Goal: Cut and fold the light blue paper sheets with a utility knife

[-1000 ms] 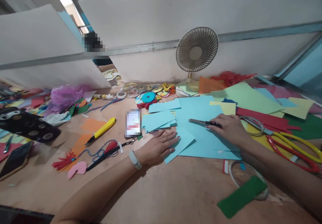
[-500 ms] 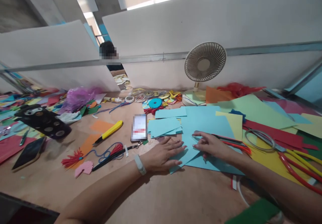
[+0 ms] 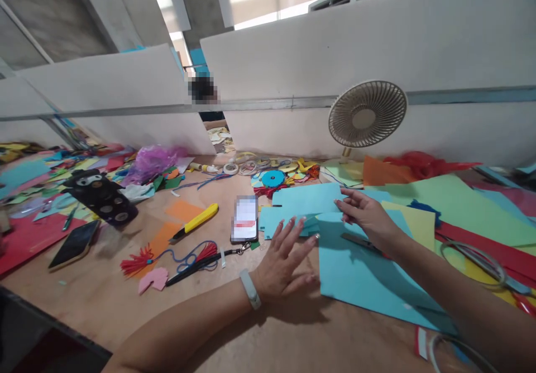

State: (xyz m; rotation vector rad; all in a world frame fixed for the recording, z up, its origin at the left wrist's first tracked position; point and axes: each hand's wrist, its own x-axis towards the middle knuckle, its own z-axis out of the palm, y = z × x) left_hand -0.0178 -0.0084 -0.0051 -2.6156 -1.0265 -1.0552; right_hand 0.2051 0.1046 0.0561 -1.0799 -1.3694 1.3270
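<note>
The right hand [image 3: 368,216] has left the knife [image 3: 360,243] on the big blue sheet [image 3: 360,278] and now pinches a smaller blue piece [image 3: 305,200] at its corner, lifting it off the bench [image 3: 209,328], while the left hand [image 3: 285,261] hovers open-fingered just beside.

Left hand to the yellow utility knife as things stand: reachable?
Probably yes. The left hand hovers open over the table by the blue paper; the yellow utility knife lies in the open to its left. Only the phone and a lanyard lie between, both flat and easy to pass over.
</note>
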